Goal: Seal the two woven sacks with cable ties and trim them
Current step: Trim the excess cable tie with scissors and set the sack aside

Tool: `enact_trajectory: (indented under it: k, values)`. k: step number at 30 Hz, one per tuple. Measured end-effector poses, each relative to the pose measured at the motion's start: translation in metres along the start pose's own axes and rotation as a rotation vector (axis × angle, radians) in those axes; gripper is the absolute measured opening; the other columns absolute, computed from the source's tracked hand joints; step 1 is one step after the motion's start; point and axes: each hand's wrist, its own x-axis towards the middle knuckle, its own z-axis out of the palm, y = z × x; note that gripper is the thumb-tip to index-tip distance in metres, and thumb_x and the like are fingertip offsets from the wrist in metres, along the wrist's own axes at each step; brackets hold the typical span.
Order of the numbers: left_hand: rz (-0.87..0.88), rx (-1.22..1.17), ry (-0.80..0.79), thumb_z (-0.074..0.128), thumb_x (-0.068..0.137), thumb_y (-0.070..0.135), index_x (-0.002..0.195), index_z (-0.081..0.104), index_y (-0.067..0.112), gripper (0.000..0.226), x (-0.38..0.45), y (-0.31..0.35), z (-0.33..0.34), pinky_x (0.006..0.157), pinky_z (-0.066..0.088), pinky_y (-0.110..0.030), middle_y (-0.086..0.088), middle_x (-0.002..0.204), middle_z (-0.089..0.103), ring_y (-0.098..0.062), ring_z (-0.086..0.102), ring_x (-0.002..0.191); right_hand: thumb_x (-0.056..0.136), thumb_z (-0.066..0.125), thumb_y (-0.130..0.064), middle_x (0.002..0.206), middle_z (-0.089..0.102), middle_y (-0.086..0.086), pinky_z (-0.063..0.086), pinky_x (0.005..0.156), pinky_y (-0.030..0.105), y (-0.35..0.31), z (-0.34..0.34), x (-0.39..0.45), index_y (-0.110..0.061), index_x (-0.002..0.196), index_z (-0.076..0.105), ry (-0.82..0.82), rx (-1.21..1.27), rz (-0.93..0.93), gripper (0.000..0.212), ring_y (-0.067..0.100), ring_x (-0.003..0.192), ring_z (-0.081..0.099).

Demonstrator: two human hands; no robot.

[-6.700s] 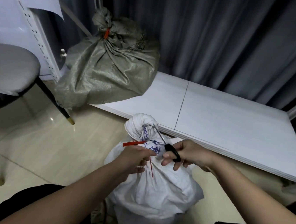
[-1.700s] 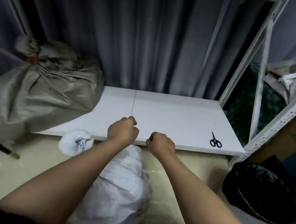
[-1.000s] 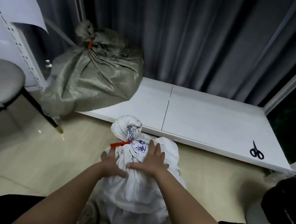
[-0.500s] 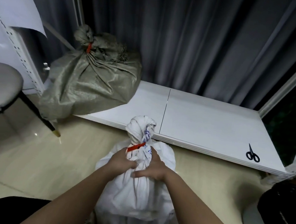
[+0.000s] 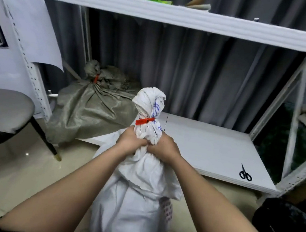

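A white woven sack [image 5: 136,199] hangs upright in front of me, its bunched neck closed by a red cable tie [image 5: 144,121]. My left hand [image 5: 129,141] and my right hand [image 5: 166,147] both grip the neck just below the tie, one on each side. A grey-green woven sack [image 5: 92,107] leans on the low white shelf board [image 5: 211,150] at the back left, its neck also bound with a red cable tie [image 5: 96,78]. Black scissors [image 5: 245,173] lie on the board near its right front corner.
A white metal rack frames the scene, with an upper shelf [image 5: 177,18] overhead and uprights [image 5: 273,113] at the right. A grey padded stool [image 5: 1,109] stands at the left. A black bag [image 5: 284,222] sits at the lower right. Grey curtains hang behind.
Both hands have closed tighter round the white sack's neck and the sack has risen; the view has tilted up, showing the upper shelf.
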Motion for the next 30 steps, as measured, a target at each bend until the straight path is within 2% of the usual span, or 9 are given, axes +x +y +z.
enact_trajectory:
  k: [4,8,11,15,18,20,24,26,30]
  values:
    - [0.111,-0.028,0.027,0.07,0.053,0.041,0.116,0.054,0.009,0.072,0.024,0.042,-0.016,0.095,0.05,-0.042,-0.002,0.11,0.067,-0.018,0.063,0.103,0.069,0.065,-0.037,0.119,0.065,0.003,0.049,0.082,0.033,-0.029,-0.045,0.025,-0.027,0.123,0.05,0.171,-0.042,-0.014,0.056,0.03,0.108,0.06]
    - [0.156,-0.009,0.04,0.063,0.062,0.043,0.13,0.041,0.013,0.077,0.043,0.075,-0.029,0.103,0.043,-0.038,-0.005,0.127,0.055,-0.019,0.053,0.118,0.072,0.064,-0.038,0.113,0.065,0.003,0.043,0.075,0.033,-0.051,-0.08,0.058,-0.023,0.117,0.049,0.266,-0.069,-0.017,0.05,0.031,0.104,0.06]
    - [0.226,0.006,0.093,0.066,0.074,0.036,0.135,0.04,0.014,0.07,0.078,0.077,-0.034,0.103,0.04,-0.033,-0.004,0.133,0.047,-0.019,0.047,0.123,0.075,0.063,-0.032,0.103,0.065,0.004,0.036,0.068,0.032,-0.062,-0.096,0.092,-0.017,0.104,0.047,0.316,-0.118,-0.033,0.037,0.03,0.096,0.06]
    - [0.258,-0.071,0.194,0.064,0.084,0.029,0.138,0.038,0.016,0.062,0.129,0.063,-0.032,0.099,0.041,-0.029,-0.003,0.136,0.037,-0.018,0.052,0.115,0.077,0.063,-0.029,0.096,0.064,0.005,0.039,0.065,0.034,-0.061,-0.106,0.152,-0.016,0.1,0.043,0.388,-0.145,-0.043,0.034,0.031,0.09,0.06]
    - [0.167,0.028,0.247,0.062,0.084,0.022,0.139,0.038,0.014,0.06,0.172,0.039,-0.022,0.102,0.041,-0.034,-0.012,0.142,0.035,-0.028,0.051,0.118,0.078,0.064,-0.031,0.091,0.062,0.004,0.039,0.063,0.034,-0.046,-0.1,0.2,-0.016,0.102,0.042,0.433,-0.152,-0.013,0.036,0.031,0.087,0.061]
    - [0.044,0.108,0.172,0.064,0.084,0.028,0.14,0.035,0.012,0.065,0.198,0.014,-0.014,0.102,0.038,-0.034,-0.014,0.143,0.035,-0.031,0.046,0.124,0.079,0.064,-0.031,0.084,0.057,0.001,0.038,0.063,0.034,-0.035,-0.093,0.23,-0.016,0.105,0.042,0.479,-0.155,0.013,0.037,0.031,0.086,0.061]
    - [-0.217,0.149,-0.159,0.068,0.072,0.048,0.15,0.013,0.019,0.1,0.233,-0.054,0.011,0.104,0.035,-0.03,-0.011,0.152,0.023,-0.029,0.034,0.135,0.081,0.063,-0.029,0.087,0.056,0.004,0.037,0.066,0.034,-0.017,-0.083,0.28,-0.014,0.111,0.042,0.542,-0.131,0.055,0.039,0.033,0.09,0.06]
    - [-0.26,0.132,-0.25,0.07,0.074,0.048,0.152,0.001,0.026,0.106,0.246,-0.079,0.029,0.101,0.033,-0.026,-0.013,0.154,0.017,-0.029,0.029,0.138,0.081,0.063,-0.029,0.097,0.062,0.007,0.038,0.067,0.034,-0.01,-0.075,0.306,-0.015,0.113,0.043,0.541,-0.112,0.037,0.041,0.034,0.092,0.06]
    - [-0.247,0.102,-0.294,0.069,0.077,0.041,0.15,-0.006,0.035,0.104,0.271,-0.1,0.064,0.092,0.035,-0.023,-0.014,0.156,0.008,-0.026,0.023,0.142,0.081,0.063,-0.028,0.107,0.064,0.009,0.04,0.07,0.035,0.003,-0.048,0.347,-0.014,0.113,0.044,0.535,-0.092,0.0,0.04,0.036,0.095,0.061]
